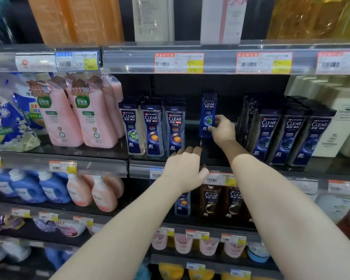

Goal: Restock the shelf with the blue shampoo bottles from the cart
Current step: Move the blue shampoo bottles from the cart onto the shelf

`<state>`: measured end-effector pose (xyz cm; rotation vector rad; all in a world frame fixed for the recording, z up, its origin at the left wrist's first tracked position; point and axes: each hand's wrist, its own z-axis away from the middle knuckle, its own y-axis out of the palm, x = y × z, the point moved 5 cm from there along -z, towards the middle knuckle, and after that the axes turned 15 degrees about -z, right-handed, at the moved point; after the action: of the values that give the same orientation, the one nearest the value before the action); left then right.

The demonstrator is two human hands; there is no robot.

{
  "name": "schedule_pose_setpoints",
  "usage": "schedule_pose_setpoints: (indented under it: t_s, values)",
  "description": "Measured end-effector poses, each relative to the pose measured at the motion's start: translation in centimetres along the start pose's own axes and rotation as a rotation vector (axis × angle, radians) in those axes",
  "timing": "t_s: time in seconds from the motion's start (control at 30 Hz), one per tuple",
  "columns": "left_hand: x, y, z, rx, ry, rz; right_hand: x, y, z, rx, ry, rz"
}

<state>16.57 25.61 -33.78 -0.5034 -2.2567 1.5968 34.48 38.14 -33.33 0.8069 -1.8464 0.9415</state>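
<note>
One blue Clear shampoo bottle (208, 114) is held upright in the gap at the middle of the shelf (321, 165), gripped at its right edge by the right hand (222, 129), whose fingers are curled closed around it. Whether the bottle's base is already resting on the shelf board cannot be told. The left hand (185, 168) is seen lower down, at the shelf's front lip, palm down and fingers loosely spread, with nothing visibly held.

To the left of the gap, three front-facing blue Clear bottles (152, 130) are counted, with more ranked behind them; to the right, three darker navy Clear bottles (291, 136) are shown in front, with further ones behind and beside them. The held bottle is placed between these two groups, apart from both.

The restocking is judged to be under way rather than finished: the row behind the gap appears dark and unfilled, and room for more bottles is left in front of the held one. The cart is not in view, so the number of bottles remaining in it cannot be given.

Two pink refill pouches (79, 116) are displayed in front at the left, with others behind. One blue Clear bottle (182, 204) and two brown Clear bottles (210, 201) are visible on the shelf below.
</note>
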Motion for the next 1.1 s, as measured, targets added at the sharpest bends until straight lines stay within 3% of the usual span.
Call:
schedule_pose_setpoints:
  t_s: [0.27, 0.53, 0.77, 0.83, 0.93, 1.1]
  values:
    - [0.1, 1.0, -0.1, 0.004, -0.006, -0.034, 0.0, 0.2, -0.1, 0.006, 0.048, -0.030]
    - [0.0, 0.2, 0.1, 0.040, -0.016, -0.019, 1.6, -0.7, 3.9, -0.019, 0.106, 0.177]
    - [1.7, -2.1, 1.2, 0.031, -0.051, -0.106, 3.7, -0.8, 9.4, 0.274, 0.038, 0.584]
    - [2.4, -2.5, 2.2, 0.032, -0.016, -0.156, 4.5, -0.8, 11.2, 0.347, 0.046, 0.609]
    - [4.4, -2.3, 4.4, 0.059, 0.016, -0.224, 5.8, -1.0, 14.4, 0.373, -0.092, 0.602]
    - [9.5, -0.7, 9.9, 0.160, -0.121, -0.228, 8.2, 0.3, 20.1, 0.443, -0.226, 0.557]
